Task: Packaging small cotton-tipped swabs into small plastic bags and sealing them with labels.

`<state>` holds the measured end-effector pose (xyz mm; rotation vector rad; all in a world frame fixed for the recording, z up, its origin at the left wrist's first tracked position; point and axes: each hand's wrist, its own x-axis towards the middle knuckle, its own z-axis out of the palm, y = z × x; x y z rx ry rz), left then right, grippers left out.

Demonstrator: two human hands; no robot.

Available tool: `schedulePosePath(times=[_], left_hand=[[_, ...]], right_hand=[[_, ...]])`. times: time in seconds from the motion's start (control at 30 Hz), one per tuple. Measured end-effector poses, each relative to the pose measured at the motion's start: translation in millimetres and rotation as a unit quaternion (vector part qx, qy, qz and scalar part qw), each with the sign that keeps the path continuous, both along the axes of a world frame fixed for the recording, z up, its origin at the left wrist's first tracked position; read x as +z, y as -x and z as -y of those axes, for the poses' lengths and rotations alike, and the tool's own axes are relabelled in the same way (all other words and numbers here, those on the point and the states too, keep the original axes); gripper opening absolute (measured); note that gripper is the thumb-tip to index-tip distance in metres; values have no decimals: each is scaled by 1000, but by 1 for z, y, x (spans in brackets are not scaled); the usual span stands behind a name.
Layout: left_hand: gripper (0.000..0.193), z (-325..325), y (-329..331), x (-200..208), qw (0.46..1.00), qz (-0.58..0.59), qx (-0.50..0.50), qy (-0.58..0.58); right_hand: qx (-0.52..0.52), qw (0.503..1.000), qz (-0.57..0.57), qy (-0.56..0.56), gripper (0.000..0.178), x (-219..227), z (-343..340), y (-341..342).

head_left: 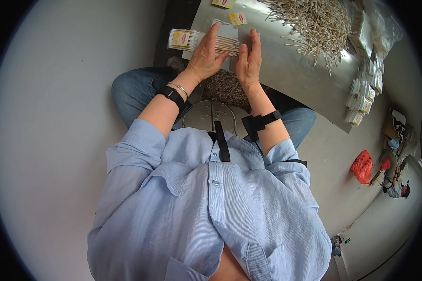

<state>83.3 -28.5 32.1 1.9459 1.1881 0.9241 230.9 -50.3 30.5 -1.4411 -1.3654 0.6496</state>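
Note:
A bundle of cotton swabs (227, 45) lies crosswise between my two hands near the table edge. My left hand (205, 56) is at its left end, fingers stretched away from me and thumb apart along the near side. At the other end is my right hand (249, 62), open and upright, its thumb by the swab tips. My fingers partly hide where the palms meet the bundle. Left of my left hand sits a clear pack of cotton swabs (190, 40) with a yellow label. Whether my left hand touches this pack, I cannot tell.
Loose cotton swabs (314, 25) form a large pile on the metal table (286, 65). Yellow cards (238, 18) lie beyond my hands. Finished-looking packs (363, 98) line the right side. A container of swabs (226, 89) is below the table edge. A red bag (362, 167) rests on the floor.

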Motion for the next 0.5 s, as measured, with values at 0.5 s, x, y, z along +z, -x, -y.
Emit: schedulePosePath(times=[0.5], left_hand=[[47, -5, 8, -9, 978, 193, 48, 60]], right_hand=[[148, 857, 490, 59, 85, 6, 3, 11]])
